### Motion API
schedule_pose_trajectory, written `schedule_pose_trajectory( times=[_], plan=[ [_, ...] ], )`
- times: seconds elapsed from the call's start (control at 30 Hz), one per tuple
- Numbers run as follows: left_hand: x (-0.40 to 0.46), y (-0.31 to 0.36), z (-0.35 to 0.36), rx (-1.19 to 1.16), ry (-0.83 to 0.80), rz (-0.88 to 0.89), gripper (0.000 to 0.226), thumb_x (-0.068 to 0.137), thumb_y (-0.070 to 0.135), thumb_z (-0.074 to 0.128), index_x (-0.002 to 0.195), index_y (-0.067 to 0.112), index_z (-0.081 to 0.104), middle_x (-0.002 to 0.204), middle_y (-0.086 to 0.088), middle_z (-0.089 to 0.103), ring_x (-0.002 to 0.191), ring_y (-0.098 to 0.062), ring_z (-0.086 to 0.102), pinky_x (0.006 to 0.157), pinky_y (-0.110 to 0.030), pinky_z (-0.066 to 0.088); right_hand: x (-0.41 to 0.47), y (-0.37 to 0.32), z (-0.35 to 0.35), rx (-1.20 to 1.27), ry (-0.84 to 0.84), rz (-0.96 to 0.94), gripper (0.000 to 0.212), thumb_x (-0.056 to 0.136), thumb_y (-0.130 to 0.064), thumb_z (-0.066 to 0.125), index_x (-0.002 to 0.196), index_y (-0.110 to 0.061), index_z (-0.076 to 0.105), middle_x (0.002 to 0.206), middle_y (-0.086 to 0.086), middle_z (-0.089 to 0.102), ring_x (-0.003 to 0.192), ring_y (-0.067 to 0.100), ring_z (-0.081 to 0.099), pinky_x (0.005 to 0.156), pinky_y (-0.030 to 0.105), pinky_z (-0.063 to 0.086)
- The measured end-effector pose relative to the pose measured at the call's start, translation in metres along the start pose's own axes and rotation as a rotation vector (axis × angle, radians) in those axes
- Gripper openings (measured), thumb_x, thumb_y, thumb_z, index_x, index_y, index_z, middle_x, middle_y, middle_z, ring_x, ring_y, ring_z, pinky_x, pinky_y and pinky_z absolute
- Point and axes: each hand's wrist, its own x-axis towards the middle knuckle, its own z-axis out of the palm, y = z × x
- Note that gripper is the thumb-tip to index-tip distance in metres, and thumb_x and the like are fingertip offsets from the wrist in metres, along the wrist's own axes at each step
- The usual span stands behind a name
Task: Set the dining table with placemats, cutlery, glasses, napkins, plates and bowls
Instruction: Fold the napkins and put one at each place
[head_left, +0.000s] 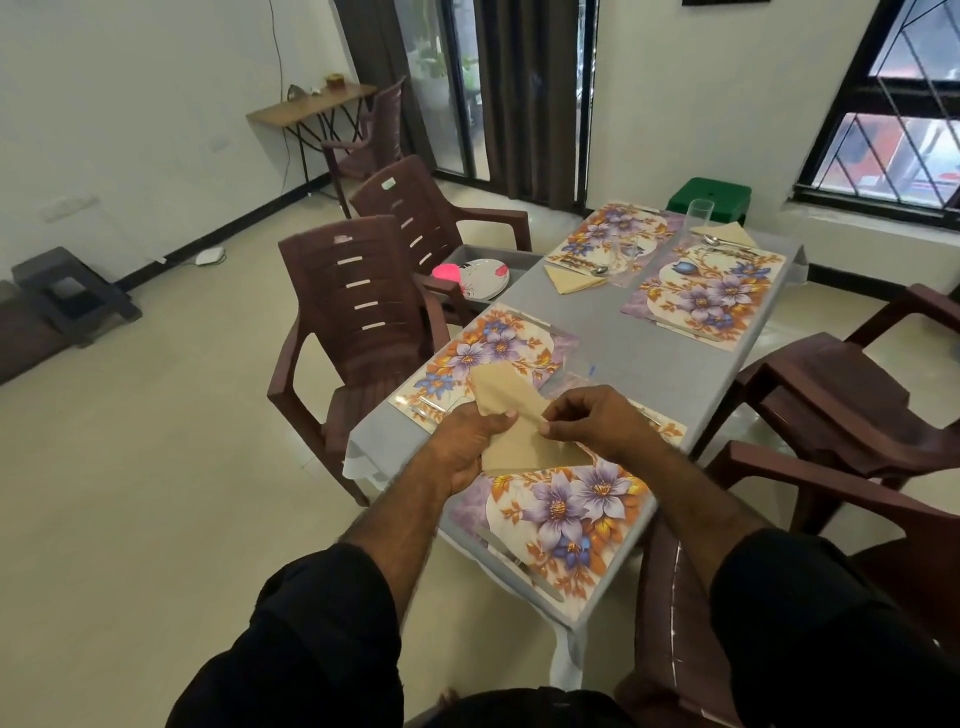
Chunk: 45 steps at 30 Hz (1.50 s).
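Beige paper napkin (511, 415) was pinched between both hands, left hand (467, 441) and right hand (597, 421), just above the nearest of four floral placemats (566, 519) on the grey table (649, 374). Two more folded napkins (574, 278) lay at the far settings, and I counted two glasses (698, 215), one so clear it barely showed. The plates (480, 278) on a chair were half hidden, so couldn't count them, and the cutlery was mostly too blurry to tell apart.

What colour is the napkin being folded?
Plain beige napkin, shown in the head view, held by both hands.

No readable text; chair (358, 291) stickers possibly labels, too blurred.
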Motion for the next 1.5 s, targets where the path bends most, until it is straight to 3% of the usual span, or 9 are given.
schedule_pose_trajectory(
  times=[0.3, 0.4, 0.57, 0.9, 1.17, 1.33, 1.5],
  plan=[
    [-0.002, 0.008, -0.003, 0.343, -0.031, 0.102, 0.032, 0.096, 0.006, 0.074, 0.128, 0.012, 0.072, 0.122, -0.008, 0.076, 0.118, -0.031, 0.07, 0.105, -0.055, 0.057, 0.003, 0.001, -0.007, 0.096, -0.06, 0.062, 0.009, 0.085, -0.013, 0.086, 0.092, -0.01, 0.081, 0.088, 0.003, 0.078, 0.085, 0.016, 0.07, 0.081, 0.03, 0.056],
    [-0.001, 0.009, -0.001, 0.475, -0.041, 0.12, 0.034, 0.096, 0.01, 0.077, 0.128, 0.016, 0.069, 0.12, -0.005, 0.074, 0.115, -0.03, 0.069, 0.104, -0.053, 0.057, 0.004, -0.003, -0.002, 0.112, -0.062, 0.053, 0.011, 0.085, -0.018, 0.086, 0.094, -0.012, 0.083, 0.091, 0.003, 0.079, 0.088, 0.018, 0.072, 0.084, 0.033, 0.059],
    [0.0, 0.007, 0.005, 0.493, -0.059, 0.128, 0.048, 0.094, 0.012, 0.079, 0.138, 0.015, 0.062, 0.126, -0.007, 0.071, 0.119, -0.033, 0.066, 0.106, -0.056, 0.056, 0.006, -0.006, 0.002, 0.074, -0.056, 0.063, 0.015, 0.085, -0.021, 0.086, 0.098, -0.013, 0.083, 0.094, 0.002, 0.079, 0.092, 0.022, 0.073, 0.085, 0.035, 0.06],
    [0.006, 0.01, 0.01, 0.623, -0.115, 0.09, 0.055, 0.086, 0.017, 0.085, 0.137, 0.017, 0.064, 0.129, -0.005, 0.071, 0.121, -0.034, 0.065, 0.109, -0.058, 0.053, 0.013, -0.013, 0.0, 0.027, -0.005, 0.042, 0.021, 0.084, -0.026, 0.087, 0.099, -0.013, 0.084, 0.09, -0.002, 0.078, 0.085, 0.015, 0.072, 0.072, 0.021, 0.053],
    [0.005, 0.013, 0.013, 0.772, -0.153, 0.145, 0.047, 0.092, 0.013, 0.08, 0.136, 0.021, 0.064, 0.128, -0.001, 0.069, 0.117, -0.028, 0.064, 0.106, -0.046, 0.055, 0.025, -0.024, 0.003, -0.006, -0.009, 0.032, 0.023, 0.084, -0.032, 0.086, 0.101, -0.016, 0.084, 0.097, -0.002, 0.079, 0.093, 0.021, 0.073, 0.088, 0.035, 0.06],
    [0.004, 0.014, 0.009, 0.816, -0.181, 0.141, 0.048, 0.094, 0.013, 0.079, 0.138, 0.018, 0.061, 0.129, -0.002, 0.068, 0.117, -0.028, 0.064, 0.105, -0.041, 0.055, 0.028, -0.035, 0.007, 0.028, -0.009, -0.01, 0.017, 0.087, -0.029, 0.083, 0.097, -0.015, 0.083, 0.096, -0.001, 0.078, 0.094, 0.022, 0.071, 0.088, 0.035, 0.06],
    [0.0, 0.012, 0.0, 0.775, -0.207, 0.09, 0.043, 0.093, 0.012, 0.079, 0.134, 0.016, 0.064, 0.127, -0.004, 0.069, 0.118, -0.029, 0.065, 0.107, -0.044, 0.055, 0.027, -0.039, 0.013, 0.081, -0.01, -0.039, 0.023, 0.088, -0.039, 0.08, 0.097, -0.017, 0.082, 0.096, 0.001, 0.077, 0.09, 0.022, 0.069, 0.081, 0.035, 0.06]
  ],
)
